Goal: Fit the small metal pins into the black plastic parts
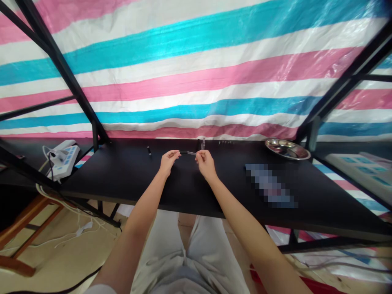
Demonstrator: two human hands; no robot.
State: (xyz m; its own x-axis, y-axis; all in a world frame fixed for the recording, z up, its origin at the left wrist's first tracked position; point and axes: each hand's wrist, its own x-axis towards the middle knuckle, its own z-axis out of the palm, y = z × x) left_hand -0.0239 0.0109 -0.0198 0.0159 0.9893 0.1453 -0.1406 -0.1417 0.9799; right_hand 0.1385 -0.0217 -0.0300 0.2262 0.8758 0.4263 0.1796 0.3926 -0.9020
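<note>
Above the middle of the black table, a slim pen-like rod (pixel 183 152) stretches level between my two hands. Its left part is black and its right part looks pale or clear; I cannot tell whether these are one piece or two. My left hand (pixel 169 161) pinches the black end. The pale end is in the fingertips of my right hand (pixel 206 162), which partly hide it. A short black cap-like piece (pixel 149 150) with a light band lies to the left of my left hand. Just behind my right hand is a small clear object (pixel 203 143), its kind unclear.
Several tiny pieces (pixel 226 143) lie along the table's back edge. A round metal tray (pixel 288 149) sits at the back right, with a blurred blue packet (pixel 271 185) in front. Black frame posts rise at both sides. A power strip (pixel 65 161) with cables is at left.
</note>
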